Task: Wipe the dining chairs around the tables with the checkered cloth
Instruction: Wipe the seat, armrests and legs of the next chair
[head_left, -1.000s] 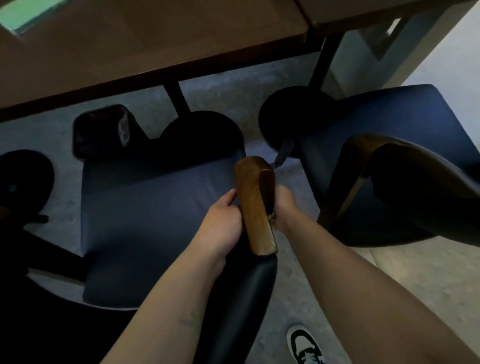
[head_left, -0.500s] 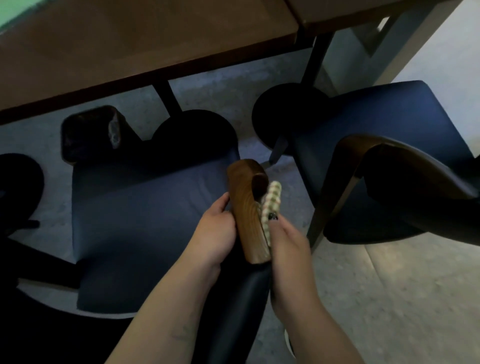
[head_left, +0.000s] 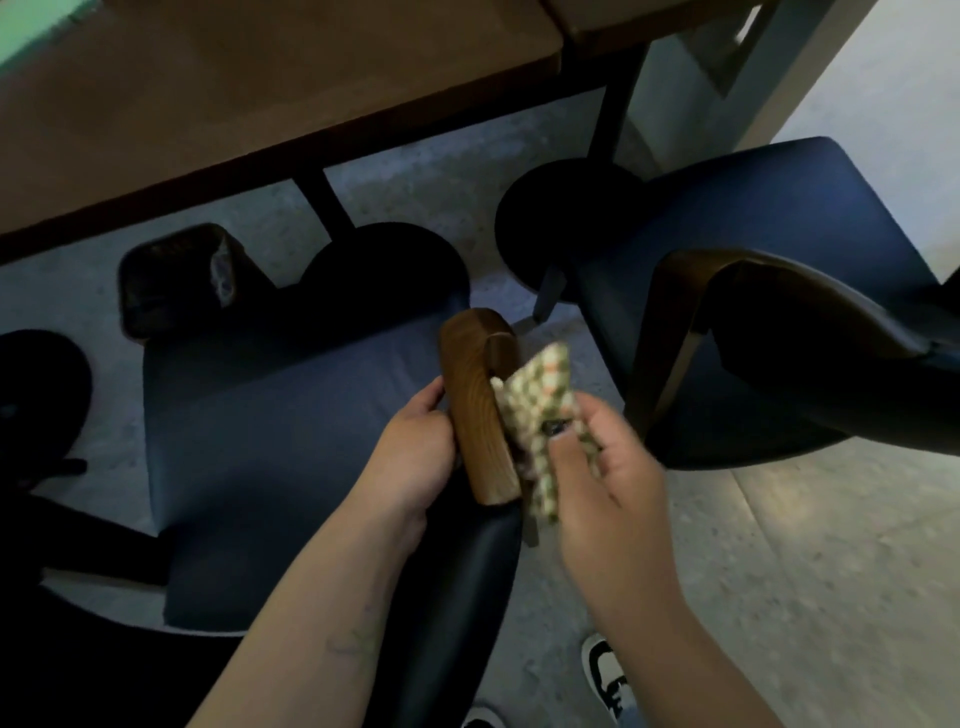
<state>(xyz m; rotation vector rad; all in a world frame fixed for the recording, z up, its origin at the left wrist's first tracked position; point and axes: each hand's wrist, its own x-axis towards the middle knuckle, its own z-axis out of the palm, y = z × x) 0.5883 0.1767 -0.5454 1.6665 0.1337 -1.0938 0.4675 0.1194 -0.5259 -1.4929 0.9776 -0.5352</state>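
A blue-seated dining chair (head_left: 270, 441) stands below me, with a brown wooden armrest end (head_left: 478, 410) rising at its right side. My left hand (head_left: 410, 457) grips the left face of that wooden piece. My right hand (head_left: 608, 467) holds the checkered cloth (head_left: 540, 410), bunched between thumb and fingers, against the wood's right face. The cloth hangs down past the wood's lower end. A second blue chair (head_left: 753, 291) with a dark wooden backrest stands to the right.
A brown table (head_left: 270, 98) spans the top, its black legs and round bases (head_left: 384, 270) on the grey floor. A dark bin (head_left: 171, 280) sits under the table at left. My shoe (head_left: 608, 675) shows at the bottom.
My right hand came up from behind the wooden piece, bringing the checkered cloth into sight, and now holds it higher and further out on the right side. The left hand stayed put.
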